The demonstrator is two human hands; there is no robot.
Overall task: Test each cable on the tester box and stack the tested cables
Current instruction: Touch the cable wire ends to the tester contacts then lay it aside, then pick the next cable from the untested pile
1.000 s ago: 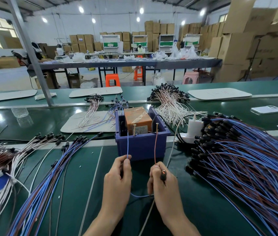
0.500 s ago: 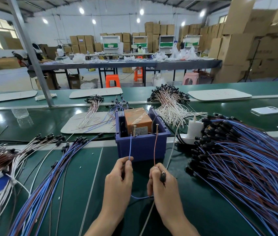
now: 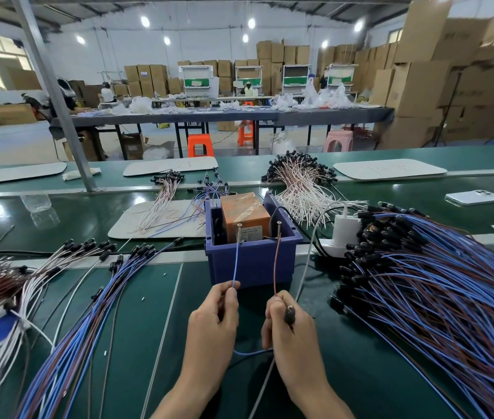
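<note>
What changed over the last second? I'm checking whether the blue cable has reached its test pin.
The left hand tilted the blue cable slightly to the right. Its upper end now seems to meet the left pin of the tester box. Nothing was taken up or let go. The right hand kept the brown cable at the right pin, and both hands stayed in place.

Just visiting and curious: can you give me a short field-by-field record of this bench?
Tester: orange taped box inside purple plastic bin
Left hand: pinches thin blue wire, tip up near box
Right hand: pinches thin brown wire likewise
Left of bin: fanned blue, white and brown cables
Right of bin: heap of blue and brown cables
</note>
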